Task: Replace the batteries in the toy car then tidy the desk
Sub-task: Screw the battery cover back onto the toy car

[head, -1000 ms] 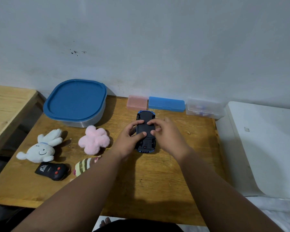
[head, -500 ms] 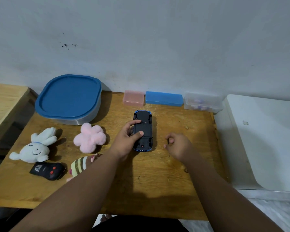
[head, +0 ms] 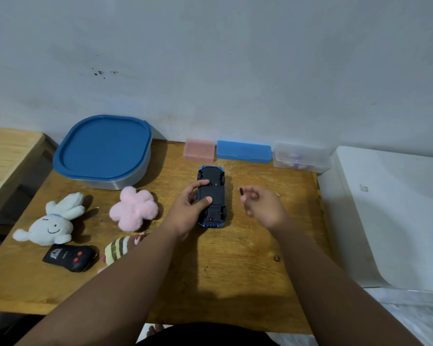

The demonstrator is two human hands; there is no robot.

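Note:
The blue toy car (head: 213, 194) lies upside down on the wooden desk (head: 235, 270), its black underside facing up. My left hand (head: 186, 211) grips its left side, with the thumb and a fingertip on the underside. To the right of the car, clear of it, my right hand (head: 265, 206) pinches a small dark object (head: 241, 191) whose tip sticks up between the fingers. What that object is cannot be made out.
A blue-lidded container (head: 103, 151) stands at the back left. Pink (head: 199, 149), blue (head: 244, 151) and clear (head: 300, 157) boxes line the wall. A white rabbit plush (head: 53, 223), pink plush (head: 134, 209), striped plush (head: 118, 248) and black remote (head: 69, 257) lie left. A white surface (head: 398, 208) borders the right.
My right hand has come off the car's underside and moved right, and now holds a small dark object up. My left hand has kept its grip on the car.

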